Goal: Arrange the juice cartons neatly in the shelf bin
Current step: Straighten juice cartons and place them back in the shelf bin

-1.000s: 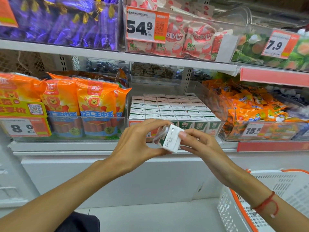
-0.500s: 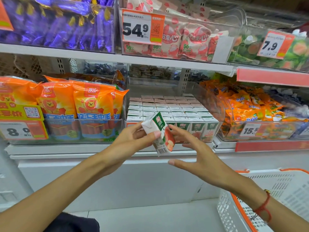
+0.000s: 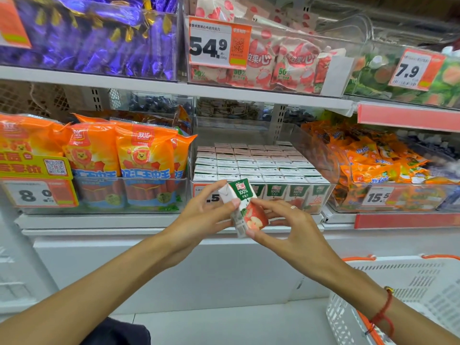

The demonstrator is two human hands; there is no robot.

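Note:
A small green, white and red apple juice carton (image 3: 245, 206) is held tilted in front of the shelf, its printed face toward me. My left hand (image 3: 201, 215) pinches its upper left side with thumb and fingers. My right hand (image 3: 286, 225) grips its lower right corner. Just behind stands the clear shelf bin (image 3: 332, 168), filled with several tidy rows of the same cartons (image 3: 251, 163), white tops up.
Orange sausage packs (image 3: 119, 155) fill the bin on the left, orange snack bags (image 3: 373, 160) the bin on the right. Upper shelf bins hold purple and pink sweets. A white basket with an orange rim (image 3: 403, 295) stands low on the right.
The carton has been turned from its white underside to its printed front. My right hand, open beside it half a second ago, now grips its lower corner.

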